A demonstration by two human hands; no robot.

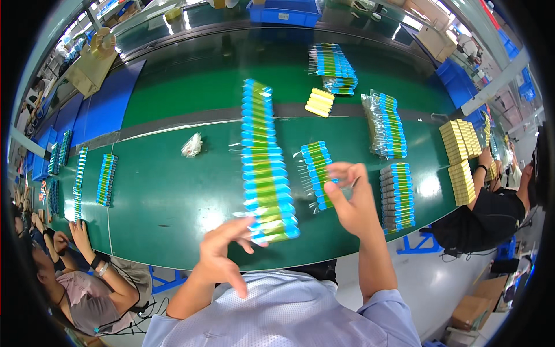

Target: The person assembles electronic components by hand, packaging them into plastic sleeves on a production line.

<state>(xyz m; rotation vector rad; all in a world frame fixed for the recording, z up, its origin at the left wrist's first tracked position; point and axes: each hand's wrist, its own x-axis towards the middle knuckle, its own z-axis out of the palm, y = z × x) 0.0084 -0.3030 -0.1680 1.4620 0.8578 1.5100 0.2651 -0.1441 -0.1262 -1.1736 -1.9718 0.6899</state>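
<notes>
Presumably light and slippery, the packet [351, 184] we pinch by its edge with our right hand [350, 199]; left hand [222, 254] open.

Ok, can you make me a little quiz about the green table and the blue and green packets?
1. True or false: the right hand is over a short row of packets.
2. Which hand is nearest the bottom end of the long row of packets? A) left hand B) right hand C) a co-worker's hand
3. What colour are the small sticks lying alone near the middle of the green table?

Key: 1 true. 2 A. 3 yellow.
</notes>
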